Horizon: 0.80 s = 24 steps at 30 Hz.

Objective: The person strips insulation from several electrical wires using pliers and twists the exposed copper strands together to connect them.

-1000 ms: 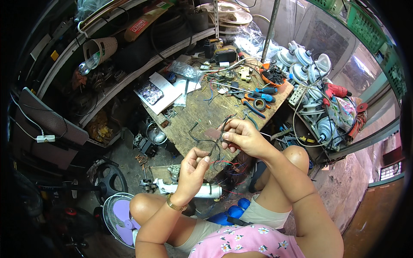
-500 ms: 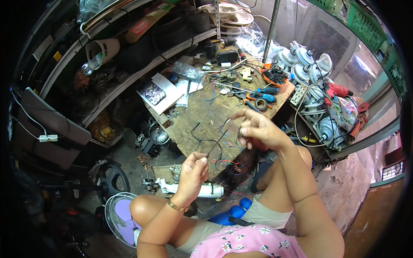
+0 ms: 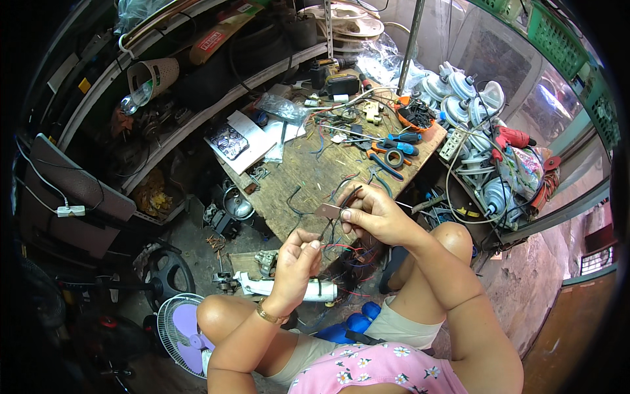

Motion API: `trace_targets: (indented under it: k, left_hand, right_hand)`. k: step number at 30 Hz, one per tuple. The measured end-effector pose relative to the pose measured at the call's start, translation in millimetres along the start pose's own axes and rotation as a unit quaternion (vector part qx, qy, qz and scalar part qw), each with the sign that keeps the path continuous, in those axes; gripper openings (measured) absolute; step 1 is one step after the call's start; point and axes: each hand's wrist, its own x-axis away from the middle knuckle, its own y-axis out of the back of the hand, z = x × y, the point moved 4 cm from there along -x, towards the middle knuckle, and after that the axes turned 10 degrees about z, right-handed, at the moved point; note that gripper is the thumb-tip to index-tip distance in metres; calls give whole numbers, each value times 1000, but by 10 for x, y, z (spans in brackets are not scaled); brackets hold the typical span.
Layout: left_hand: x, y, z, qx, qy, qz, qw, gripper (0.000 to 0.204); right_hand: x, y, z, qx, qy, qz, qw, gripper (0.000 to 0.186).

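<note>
My left hand [image 3: 298,259] is closed in a pinch on a thin dark wire [image 3: 326,228] above the near edge of the wooden worktable [image 3: 289,177]. Just right of it and slightly higher, my right hand [image 3: 371,217] grips a small flat brownish plate [image 3: 328,211] with a small hole in it, between thumb and fingers. A black wire end [image 3: 353,195] sticks up beside those fingers. Whether it belongs to the wire in my left hand is hidden. Red and dark loose wires [image 3: 344,247] hang below both hands, by the table edge.
Pliers [image 3: 386,167], a roll of black tape [image 3: 394,157] and blue-handled tools [image 3: 403,146] lie on the table's right side. An orange bowl [image 3: 415,125] of dark parts is behind. White sheets [image 3: 252,141] lie left. A fan [image 3: 187,335] stands by my left knee.
My right hand has come down and left, nearer my left hand. The flat plate now shows clearly in its fingers. My left hand stays nearly in place on the wire.
</note>
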Motion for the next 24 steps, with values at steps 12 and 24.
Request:
trace_targets:
  k: [12,24]
  left_hand:
    - [22,5,28,33,31,54,998,10]
    - [53,-27,-16,-21,17,44,999,13]
  right_hand:
    - [25,46,-28,-22,-9,3,1000,15]
    - [27,97,18,-49,2,-43,998,15]
